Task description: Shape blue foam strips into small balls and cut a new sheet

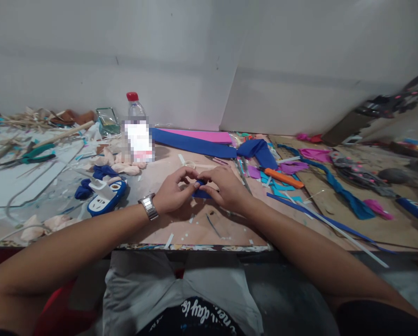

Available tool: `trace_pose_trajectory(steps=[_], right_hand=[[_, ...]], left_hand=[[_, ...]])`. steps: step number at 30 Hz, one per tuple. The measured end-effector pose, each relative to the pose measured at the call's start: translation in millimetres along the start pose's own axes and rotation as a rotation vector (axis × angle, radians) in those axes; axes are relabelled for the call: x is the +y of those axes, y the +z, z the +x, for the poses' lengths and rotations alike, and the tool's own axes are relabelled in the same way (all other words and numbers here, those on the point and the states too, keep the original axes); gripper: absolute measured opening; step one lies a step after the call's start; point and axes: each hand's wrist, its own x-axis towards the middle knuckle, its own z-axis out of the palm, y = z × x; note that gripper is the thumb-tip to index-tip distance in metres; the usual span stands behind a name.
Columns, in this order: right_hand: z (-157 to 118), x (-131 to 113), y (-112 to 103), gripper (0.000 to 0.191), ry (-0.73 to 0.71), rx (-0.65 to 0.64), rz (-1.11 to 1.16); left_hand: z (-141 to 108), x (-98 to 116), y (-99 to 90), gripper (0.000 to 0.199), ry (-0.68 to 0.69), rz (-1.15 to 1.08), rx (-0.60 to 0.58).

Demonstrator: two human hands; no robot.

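Observation:
A small piece of dark blue fabric [202, 192] is pinched between my two hands above the middle of the table. My left hand [176, 190], with a silver watch [148, 206] on its wrist, closes thumb and fingers on its left side. From the right, my right hand [228, 189] grips the same piece, thumb and index finger pressed on it. The fingers cover much of the fabric, so its full shape is hidden. Just behind the hands lies a pale ring-shaped roll [188, 164], perhaps tape. A thin dark strip [214, 225] rests in front of them.
Long blue fabric [194, 143] lies along the wall, near a red-capped bottle [137, 109]. To the left are a blue-and-white power strip [107, 197] and green-handled pliers [38, 154]. An orange utility knife [284, 178] and several fabric scraps lie right, before a cardboard sheet [321, 186].

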Motion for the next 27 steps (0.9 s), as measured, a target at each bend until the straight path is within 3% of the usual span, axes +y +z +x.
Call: trace_pose_trajectory(steps=[6, 18, 27], right_hand=[[0.4, -0.4, -0.8, 0.025, -0.014, -0.026, -0.063], [-0.1, -2.9, -2.1, 0.035, -0.016, 0.027, -0.040], [-1.3, -4.0, 0.5, 0.016, -0.016, 0.128, -0.026]], left_hand=[[1.2, -3.3, -0.6, 0.026, 0.029, -0.020, -0.017], [2.4, -0.5, 1.6, 0.025, -0.073, -0.154, 0.026], [3.8, -3.9, -0.6, 0.027, -0.065, -0.171, 0.015]])
